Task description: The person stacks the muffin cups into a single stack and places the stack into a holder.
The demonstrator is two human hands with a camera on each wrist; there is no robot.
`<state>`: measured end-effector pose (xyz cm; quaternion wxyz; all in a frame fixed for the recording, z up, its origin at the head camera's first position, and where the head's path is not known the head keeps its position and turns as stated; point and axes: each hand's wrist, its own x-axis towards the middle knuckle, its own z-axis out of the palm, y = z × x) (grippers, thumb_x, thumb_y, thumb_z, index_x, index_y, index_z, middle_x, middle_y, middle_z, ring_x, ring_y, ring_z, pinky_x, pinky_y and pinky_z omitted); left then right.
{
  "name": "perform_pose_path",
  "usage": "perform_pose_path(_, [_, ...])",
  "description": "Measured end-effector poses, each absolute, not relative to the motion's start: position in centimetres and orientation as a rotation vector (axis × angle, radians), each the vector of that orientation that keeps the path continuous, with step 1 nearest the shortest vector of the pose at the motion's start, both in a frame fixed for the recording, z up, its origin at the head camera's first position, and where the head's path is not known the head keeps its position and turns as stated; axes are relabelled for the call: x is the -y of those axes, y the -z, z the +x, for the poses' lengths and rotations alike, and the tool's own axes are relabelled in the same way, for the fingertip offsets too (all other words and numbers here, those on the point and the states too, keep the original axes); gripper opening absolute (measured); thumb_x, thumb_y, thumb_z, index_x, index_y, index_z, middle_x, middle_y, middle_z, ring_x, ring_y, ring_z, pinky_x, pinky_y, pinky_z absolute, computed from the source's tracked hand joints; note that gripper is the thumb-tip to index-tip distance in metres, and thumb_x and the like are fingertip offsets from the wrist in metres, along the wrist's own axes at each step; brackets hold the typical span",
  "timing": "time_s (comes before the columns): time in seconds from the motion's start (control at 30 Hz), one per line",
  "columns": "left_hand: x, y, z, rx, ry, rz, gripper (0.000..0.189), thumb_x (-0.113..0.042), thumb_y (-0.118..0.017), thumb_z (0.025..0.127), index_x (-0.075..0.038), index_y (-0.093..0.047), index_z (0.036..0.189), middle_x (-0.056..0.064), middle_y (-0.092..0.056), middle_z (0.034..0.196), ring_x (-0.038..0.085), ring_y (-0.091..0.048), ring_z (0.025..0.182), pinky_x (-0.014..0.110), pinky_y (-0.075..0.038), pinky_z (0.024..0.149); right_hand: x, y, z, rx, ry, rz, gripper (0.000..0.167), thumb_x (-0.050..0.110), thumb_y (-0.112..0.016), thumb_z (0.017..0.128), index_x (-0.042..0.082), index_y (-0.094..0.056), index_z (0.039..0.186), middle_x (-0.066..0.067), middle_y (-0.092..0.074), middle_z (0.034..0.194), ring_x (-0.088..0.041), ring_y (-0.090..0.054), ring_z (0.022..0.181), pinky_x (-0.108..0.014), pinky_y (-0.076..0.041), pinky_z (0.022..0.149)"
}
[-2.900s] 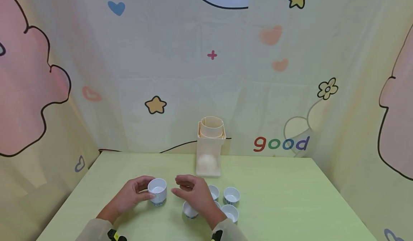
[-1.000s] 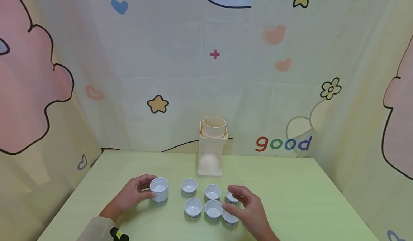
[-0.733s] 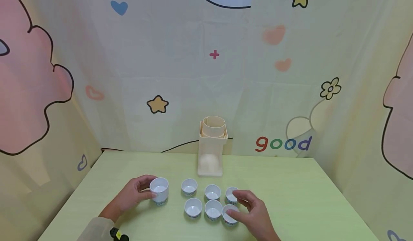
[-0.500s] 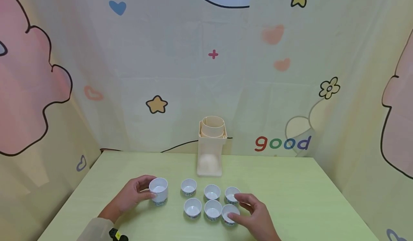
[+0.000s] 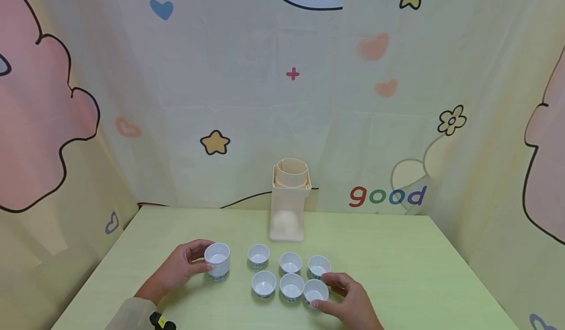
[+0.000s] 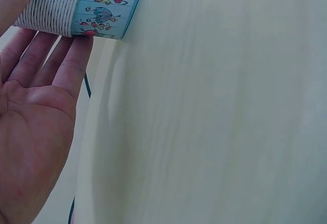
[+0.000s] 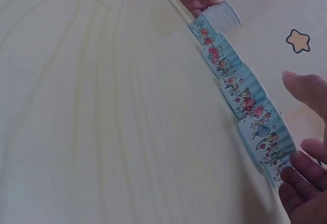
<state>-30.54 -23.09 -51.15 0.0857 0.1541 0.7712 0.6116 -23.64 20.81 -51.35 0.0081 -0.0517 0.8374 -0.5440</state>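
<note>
My left hand [image 5: 187, 266] holds a stack of nested paper baking cups [image 5: 219, 262] between thumb and fingers at the left of the table. In the left wrist view the stack [image 6: 76, 4] shows white ridged rims and a blue floral wall. Two rows of single white-lined baking cups stand to its right. My right hand [image 5: 350, 300] is at the front right cup [image 5: 316, 291], thumb in front and fingertips behind, near the back right cup [image 5: 319, 266]. In the right wrist view, the right thumb [image 7: 305, 91] stands apart from the floral-walled cups [image 7: 263, 132], the fingertips close beside them.
A cream upright holder [image 5: 287, 217] with a round tube on top stands at the back middle of the pale green table [image 5: 379, 251]. Other cups stand in the middle, such as the back left cup [image 5: 258, 256] and front left cup [image 5: 264, 285]. A printed curtain rises behind.
My right hand has moved right from beside the stack, uncovering several cups, then down toward the front right cup. The left hand keeps hold of the stack, nearly still.
</note>
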Motion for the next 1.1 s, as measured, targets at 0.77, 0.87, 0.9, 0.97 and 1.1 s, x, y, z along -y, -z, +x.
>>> perform_pose_path(0.77, [23.18,51.62,-30.7,-2.326,-1.805,0.446,0.064,-0.023,-0.084,0.086,-0.003,-0.056,0.14,0.02,-0.061,0.139,0.031,-0.062,0.125,0.027,-0.059,0.094,-20.56,52.19,-23.91,-2.706,1.609,-0.241,0.06,0.025,-0.097,0.068,0.008,-0.07,0.118,-0.002,-0.072,0.118,-0.014,-0.066,0.107,-0.02,-0.053,0.092])
perform_pose_path(0.87, [23.21,51.67,-30.75,-2.326,-1.805,0.454,0.065,-0.024,-0.084,0.086,-0.003,-0.056,0.14,0.021,-0.061,0.139,0.033,-0.061,0.126,0.027,-0.059,0.095,-20.55,52.23,-23.93,-2.707,1.61,-0.24,0.059,0.025,-0.097,0.068,0.009,-0.07,0.118,-0.001,-0.072,0.117,-0.014,-0.066,0.107,-0.02,-0.052,0.093])
perform_pose_path(0.9, [23.22,51.68,-30.74,-2.329,-1.804,0.454,0.065,-0.024,-0.084,0.086,-0.003,-0.056,0.14,0.021,-0.061,0.139,0.033,-0.061,0.126,0.027,-0.059,0.095,-20.56,52.26,-23.93,-2.708,1.608,-0.239,0.059,0.025,-0.097,0.068,0.009,-0.07,0.118,-0.001,-0.072,0.117,-0.013,-0.066,0.106,-0.02,-0.052,0.092])
perform_pose_path(0.97, [23.23,51.66,-30.74,-2.335,-1.799,0.449,0.065,-0.024,-0.084,0.086,-0.003,-0.056,0.14,0.02,-0.061,0.139,0.033,-0.061,0.126,0.027,-0.059,0.095,-20.55,52.29,-23.94,-2.709,1.602,-0.242,0.059,0.026,-0.097,0.068,0.009,-0.07,0.118,-0.001,-0.072,0.117,-0.012,-0.065,0.106,-0.02,-0.052,0.092])
perform_pose_path(1.1, [23.26,51.62,-30.66,-2.338,-1.799,0.457,0.064,-0.023,-0.083,0.087,-0.002,-0.056,0.14,0.018,-0.062,0.138,0.027,-0.063,0.124,0.025,-0.058,0.094,-20.52,52.29,-23.9,-2.718,1.591,-0.25,0.059,0.026,-0.097,0.068,0.009,-0.07,0.118,-0.001,-0.072,0.117,-0.011,-0.065,0.106,-0.019,-0.052,0.092])
